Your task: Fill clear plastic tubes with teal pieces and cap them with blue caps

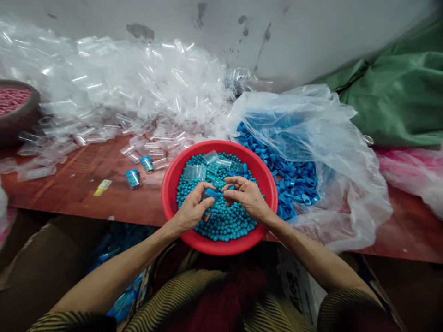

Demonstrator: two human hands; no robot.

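Note:
My left hand (192,210) pinches a blue plastic cap (212,193) between thumb and fingers above the basin; whether a clear tube is joined to it is hard to see. Facing it, my right hand (247,196) has its thumb and fingers curled together, with a bit of blue showing between them that I cannot make out. Below both lies a red basin (168,196) filled with turquoise beads (223,226). On the beads rest clear plastic tubes (194,173) and a few blue caps (245,168), partly hidden by my right hand.
Clear tubes (138,87) are heaped along the wall. Two filled, blue-capped tubes (133,179) stand left of the basin on the red-brown table (79,184). Blue caps (297,180) spill from a clear bag (346,184) at right. A bowl of pink beads (31,108) sits far left.

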